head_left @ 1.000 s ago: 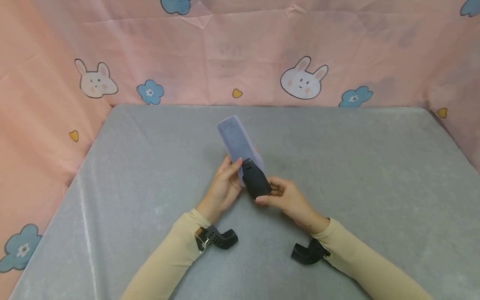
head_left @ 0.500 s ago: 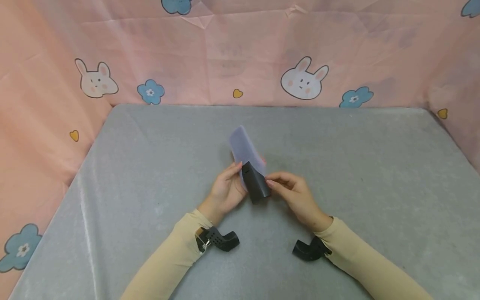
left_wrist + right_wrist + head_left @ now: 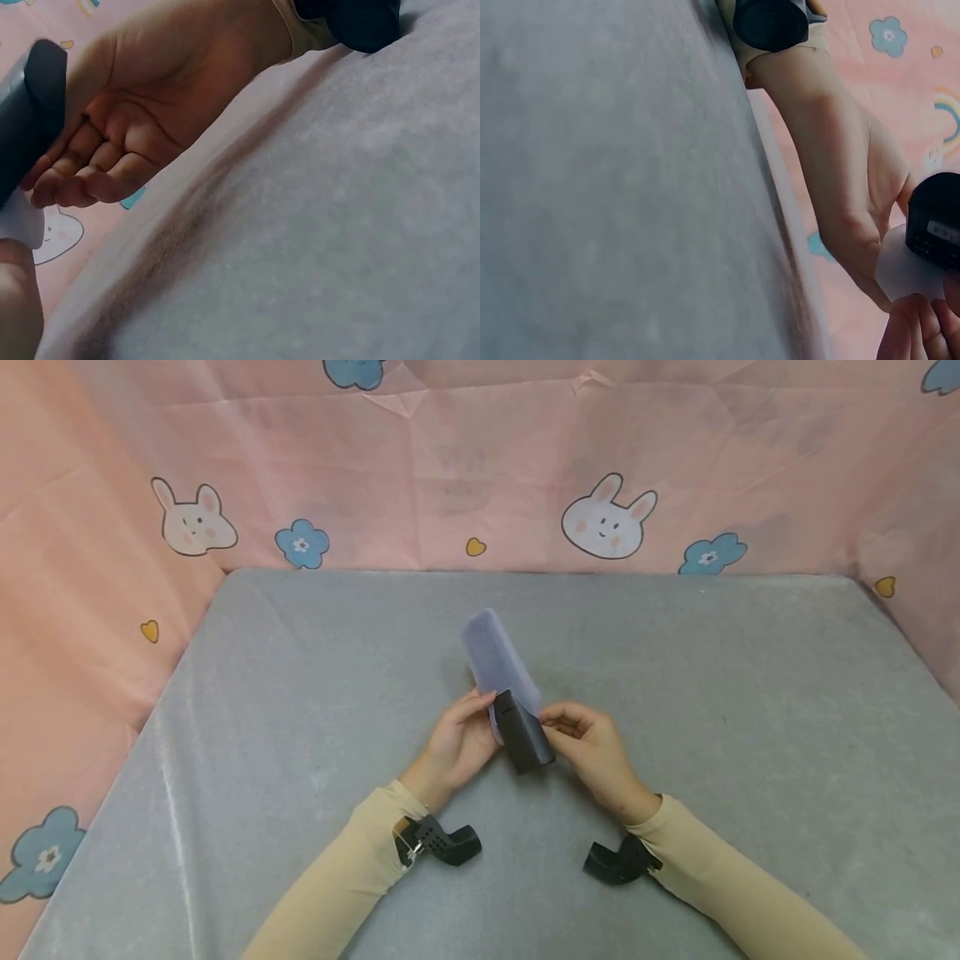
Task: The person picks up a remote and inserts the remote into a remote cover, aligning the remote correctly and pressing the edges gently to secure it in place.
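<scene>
A long, translucent lilac sleeve-like piece [image 3: 501, 656] tilts up and away from me above the table. Against its near end lies a black, tapered device [image 3: 522, 737], whose exact kind I cannot tell; the right wrist view shows a white label on the end of the device [image 3: 936, 217]. My left hand [image 3: 459, 745] holds both from the left, its thumb at the device's upper edge. From the right side, my right hand [image 3: 596, 756] pinches at the edge where the two pieces meet. Its fingers are curled in the left wrist view, where the right hand [image 3: 157, 105] shows palm side.
Grey cloth covers the table [image 3: 750, 718]. Behind and at the sides hangs a pink curtain [image 3: 510, 460] printed with rabbits, flowers and hearts. A black camera mount [image 3: 450, 843] sits on the left wrist, another camera mount [image 3: 618, 862] on the right.
The sleeve and device have turned more edge-on and shifted slightly right and nearer. My right hand has moved from the device's lower end up to its right side.
</scene>
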Demonstrator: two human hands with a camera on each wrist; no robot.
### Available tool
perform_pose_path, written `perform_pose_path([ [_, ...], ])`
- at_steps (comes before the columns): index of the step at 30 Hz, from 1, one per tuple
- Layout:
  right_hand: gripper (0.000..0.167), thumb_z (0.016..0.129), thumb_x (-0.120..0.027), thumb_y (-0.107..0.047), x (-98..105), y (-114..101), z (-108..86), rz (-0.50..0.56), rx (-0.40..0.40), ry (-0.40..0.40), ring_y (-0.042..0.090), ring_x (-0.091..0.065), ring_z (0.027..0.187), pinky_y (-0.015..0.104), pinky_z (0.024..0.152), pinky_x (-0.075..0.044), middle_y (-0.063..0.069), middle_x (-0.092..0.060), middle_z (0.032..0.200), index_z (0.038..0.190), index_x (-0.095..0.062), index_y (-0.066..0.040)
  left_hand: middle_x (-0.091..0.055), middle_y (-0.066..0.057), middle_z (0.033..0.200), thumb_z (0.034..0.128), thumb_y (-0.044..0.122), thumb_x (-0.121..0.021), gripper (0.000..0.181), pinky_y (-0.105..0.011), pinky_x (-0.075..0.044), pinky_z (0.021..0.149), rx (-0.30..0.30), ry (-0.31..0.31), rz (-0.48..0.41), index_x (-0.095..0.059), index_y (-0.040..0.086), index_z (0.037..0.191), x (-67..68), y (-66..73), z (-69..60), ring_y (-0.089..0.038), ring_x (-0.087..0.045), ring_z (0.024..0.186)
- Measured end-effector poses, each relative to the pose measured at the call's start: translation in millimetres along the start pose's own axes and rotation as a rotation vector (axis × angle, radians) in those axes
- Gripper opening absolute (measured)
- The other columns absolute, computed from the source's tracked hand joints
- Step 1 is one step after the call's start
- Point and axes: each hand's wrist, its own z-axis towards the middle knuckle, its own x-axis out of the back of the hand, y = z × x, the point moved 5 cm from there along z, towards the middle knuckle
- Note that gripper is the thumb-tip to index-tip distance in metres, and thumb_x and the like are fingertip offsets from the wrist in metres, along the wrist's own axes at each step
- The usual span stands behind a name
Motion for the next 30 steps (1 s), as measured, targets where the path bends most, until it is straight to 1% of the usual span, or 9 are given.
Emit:
perform_pose_path([
  [4,0.01,0.084,-0.061,0.011,-0.4,-1.5,-0.1,-0.006,0.029,0.005,0.007,-0.062,0.075,0.019,0.066,-0.051,-0.005,-0.066,0.081,0.092,-0.06,0.016,-0.061,-0.002,0.102,0.0992,0.005,-0.019,0.028,-0.027,-0.046,0.086,0.037,0.008,-0.022,-0.04,0.006,0.118,1.8,0.0,-1.0,-0.012,-0.059,0.095],
  [8,0.008,0.084,-0.062,0.011,-0.5,-3.0,-0.3,0.001,0.045,0.007,0.008,-0.062,0.074,0.019,0.065,-0.051,-0.004,-0.066,0.079,0.089,-0.06,0.016,-0.061,-0.004,0.099,0.099,0.007,-0.014,0.029,-0.027,-0.047,0.085,0.073,-0.015,-0.056,-0.039,0.004,0.114,1.1,0.1,-2.6,-0.013,-0.061,0.094],
  [10,0.008,0.084,-0.062,0.01,-1.2,-4.0,-0.1,0.01,0.055,-0.007,0.008,-0.062,0.074,0.019,0.065,-0.051,-0.002,-0.066,0.08,0.088,-0.059,0.016,-0.062,-0.004,0.097,0.0993,0.007,-0.013,0.029,-0.027,-0.048,0.083,0.086,-0.018,-0.058,-0.039,0.004,0.113,0.9,-0.2,-3.1,-0.013,-0.061,0.092],
  [15,0.008,0.084,-0.063,0.009,-2.1,-4.8,-0.3,0.018,0.069,-0.04,0.009,-0.061,0.073,0.019,0.064,-0.051,0.001,-0.065,0.08,0.087,-0.059,0.016,-0.061,-0.002,0.098,0.0997,0.005,-0.019,0.026,-0.026,-0.048,0.083,0.078,-0.009,-0.025,-0.04,0.006,0.115,1.7,-1.0,-2.2,-0.013,-0.059,0.092],
  [17,0.008,0.084,-0.062,0.01,-1.9,-4.6,-0.7,0.022,0.067,-0.044,0.008,-0.06,0.073,0.019,0.064,-0.051,-0.001,-0.065,0.079,0.088,-0.059,0.016,-0.061,-0.001,0.097,0.0997,0.004,-0.021,0.027,-0.026,-0.047,0.084,0.069,-0.011,-0.007,-0.043,0.006,0.114,1.9,-1.5,-1.7,-0.012,-0.058,0.092],
  [20,0.006,0.084,-0.061,0.013,-1.8,-5.4,-1.3,0.014,0.074,-0.045,0.007,-0.06,0.072,0.019,0.063,-0.05,-0.003,-0.064,0.078,0.087,-0.058,0.017,-0.063,-0.002,0.095,0.1001,0.003,-0.021,0.031,-0.025,-0.048,0.082,0.064,-0.018,0.012,-0.051,0.005,0.109,1.8,-2.1,-1.5,-0.011,-0.06,0.09],
  [23,0.004,0.082,-0.06,0.015,-1.9,-7.6,-2.4,-0.01,0.095,-0.038,0.006,-0.059,0.071,0.018,0.063,-0.05,-0.005,-0.063,0.077,0.086,-0.059,0.016,-0.065,-0.003,0.091,0.1007,0.002,-0.02,0.039,-0.025,-0.05,0.078,0.072,-0.029,0.004,-0.058,0.005,0.101,1.8,-2.4,-1.7,-0.011,-0.062,0.086],
  [26,0.003,0.082,-0.062,0.014,-2.9,-10.9,-3.6,-0.041,0.134,-0.035,0.005,-0.059,0.07,0.017,0.062,-0.051,-0.005,-0.063,0.076,0.084,-0.06,0.015,-0.066,-0.004,0.088,0.101,0.002,-0.017,0.045,-0.025,-0.052,0.075,0.089,-0.045,-0.015,-0.061,0.004,0.096,2.0,-2.7,-1.8,-0.012,-0.063,0.083],
  [30,0.006,0.084,-0.065,0.008,-5.8,-15.6,-5.3,-0.065,0.195,-0.049,0.006,-0.06,0.068,0.019,0.061,-0.052,-0.003,-0.064,0.076,0.083,-0.061,0.013,-0.065,-0.005,0.089,0.1012,0.004,-0.014,0.045,-0.025,-0.052,0.075,0.121,-0.072,-0.054,-0.059,0.003,0.098,2.1,-3.4,-2.5,-0.012,-0.063,0.083],
])
